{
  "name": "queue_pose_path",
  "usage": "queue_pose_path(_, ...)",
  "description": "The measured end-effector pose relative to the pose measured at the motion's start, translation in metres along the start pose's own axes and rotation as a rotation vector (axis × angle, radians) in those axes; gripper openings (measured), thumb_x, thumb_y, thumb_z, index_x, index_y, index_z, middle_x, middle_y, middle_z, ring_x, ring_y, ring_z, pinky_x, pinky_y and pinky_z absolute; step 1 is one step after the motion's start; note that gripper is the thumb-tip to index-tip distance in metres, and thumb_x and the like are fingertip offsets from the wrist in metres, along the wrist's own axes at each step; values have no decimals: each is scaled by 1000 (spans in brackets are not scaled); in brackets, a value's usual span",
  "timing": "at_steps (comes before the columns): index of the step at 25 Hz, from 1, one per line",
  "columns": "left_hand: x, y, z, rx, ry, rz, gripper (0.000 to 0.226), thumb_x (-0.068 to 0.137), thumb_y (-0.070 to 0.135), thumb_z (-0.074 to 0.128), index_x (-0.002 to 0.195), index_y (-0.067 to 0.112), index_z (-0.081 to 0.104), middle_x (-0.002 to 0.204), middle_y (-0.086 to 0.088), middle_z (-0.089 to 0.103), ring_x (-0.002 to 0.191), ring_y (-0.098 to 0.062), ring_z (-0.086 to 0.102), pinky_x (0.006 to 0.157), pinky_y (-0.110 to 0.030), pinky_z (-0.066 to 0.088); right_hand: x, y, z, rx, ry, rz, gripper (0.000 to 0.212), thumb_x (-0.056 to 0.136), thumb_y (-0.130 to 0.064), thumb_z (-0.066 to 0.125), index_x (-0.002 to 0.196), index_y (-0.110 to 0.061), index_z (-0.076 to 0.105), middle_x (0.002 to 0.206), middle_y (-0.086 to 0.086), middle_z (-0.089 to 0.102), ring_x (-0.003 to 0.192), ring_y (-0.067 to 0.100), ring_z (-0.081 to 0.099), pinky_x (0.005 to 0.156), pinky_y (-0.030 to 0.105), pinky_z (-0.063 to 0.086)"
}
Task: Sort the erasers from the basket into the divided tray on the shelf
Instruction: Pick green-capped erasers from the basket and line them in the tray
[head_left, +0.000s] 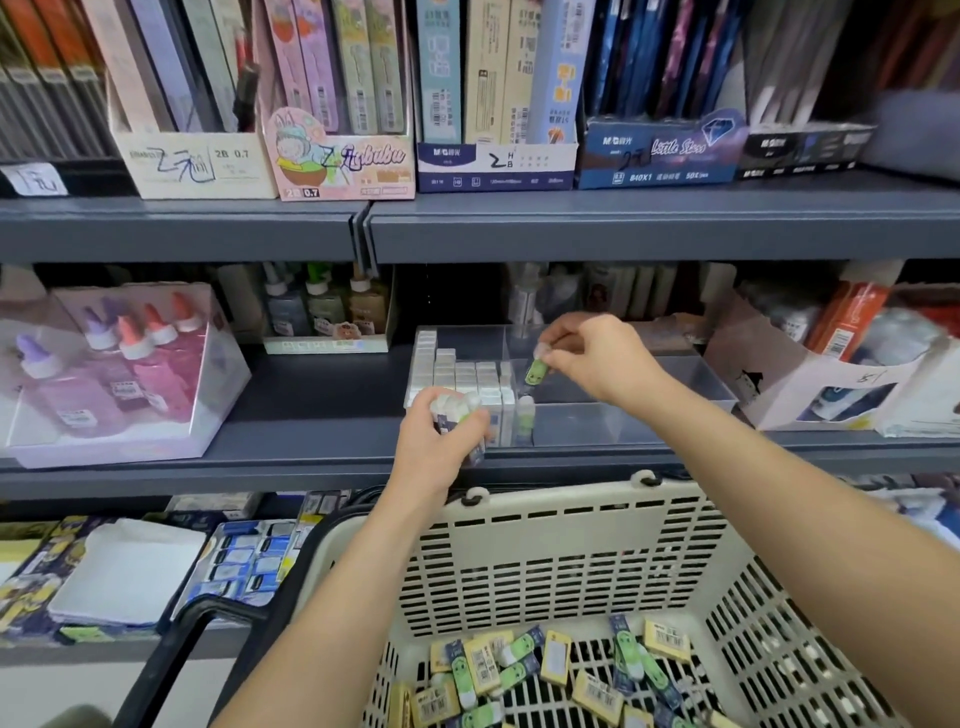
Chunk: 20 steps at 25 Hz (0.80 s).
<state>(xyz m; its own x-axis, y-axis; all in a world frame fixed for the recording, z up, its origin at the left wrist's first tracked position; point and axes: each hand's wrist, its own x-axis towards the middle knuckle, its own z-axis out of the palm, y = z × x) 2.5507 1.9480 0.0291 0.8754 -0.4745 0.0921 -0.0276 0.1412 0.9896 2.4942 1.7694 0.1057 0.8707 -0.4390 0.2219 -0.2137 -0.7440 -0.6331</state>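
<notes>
A clear divided tray (696, 387) stands on the middle shelf. Its left compartment is packed with white erasers (462, 371). One green eraser (524, 418) stands upright in the front middle compartment. My right hand (597, 358) hovers over the tray and pinches a green eraser (536, 370) by its white end, hanging it above the middle compartment. My left hand (441, 436) sits at the tray's front left corner, closed around several erasers (457, 408) with white ends and dark sleeves. The beige basket (561, 540) below holds several green and yellow erasers (550, 670).
A clear box of pink and purple glue bottles (119, 364) stands left of the tray. A white cardboard display box (810, 384) sits to its right. The upper shelf (467, 228) overhangs the tray. Stationery boxes (239, 561) lie on the lower shelf, left of the basket.
</notes>
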Motion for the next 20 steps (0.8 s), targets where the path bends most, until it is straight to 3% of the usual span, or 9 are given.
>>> queue_pose_path(3, -1, 0, 2, -11, -35, 6, 19, 70, 26, 72, 73, 28, 54, 76, -11, 65, 75, -27, 64, 51, -24, 47, 6, 1, 1, 5, 27, 21, 11, 84, -19, 64, 77, -27, 60, 79, -4, 69, 85, 16, 67, 75, 24, 51)
queue_pose_path(6, -2, 0, 2, 30, -41, 48, 20, 76, 18, 73, 78, 23, 53, 78, -20, 64, 71, -22, 63, 52, -22, 48, 6, 2, 0, 27, 44, 35, 18, 82, -13, 65, 74, -28, 59, 75, -6, 68, 84, 16, 67, 69, 22, 49)
queue_pose_path(8, -6, 2, 3, 113, -69, 111, 22, 79, 13, 71, 80, 25, 53, 72, -10, 61, 61, -12, 58, 52, -21, 48, 5, 3, 6, 16, -55, 38, 14, 83, -15, 65, 78, -26, 60, 82, -1, 70, 86, 18, 67, 73, 25, 51)
queue_pose_path(11, -10, 6, 5, 195, -85, 153, 26, 79, 15, 72, 84, 32, 54, 79, 1, 59, 66, -13, 56, 63, -30, 50, 1, 5, 19, -65, -228, 28, 5, 89, -19, 60, 92, -21, 63, 96, 4, 69, 93, 20, 66, 86, 33, 51)
queue_pose_path(15, -9, 8, 5, 201, -101, 148, 23, 78, 14, 73, 85, 24, 54, 77, 3, 58, 60, -7, 55, 57, -22, 48, -4, 4, 22, -171, -275, 21, 22, 94, -17, 49, 110, -17, 65, 114, 3, 65, 106, 19, 59, 95, 30, 45)
queue_pose_path(18, -8, 9, 6, 190, -99, 137, 21, 78, 14, 74, 82, 18, 53, 70, 5, 56, 58, -6, 54, 55, -23, 48, -14, -4, 12, -109, -124, -32, 19, 93, -16, 51, 103, -23, 66, 99, -3, 68, 90, 10, 62, 89, 27, 46)
queue_pose_path(20, -7, 9, 5, 160, -102, 121, 22, 78, 13, 74, 81, 17, 52, 63, 8, 54, 52, -6, 53, 50, -23, 48, -26, -11, 6, 56, -152, -76, 19, 92, -12, 53, 97, -27, 64, 82, -7, 65, 76, 7, 62, 83, 27, 51)
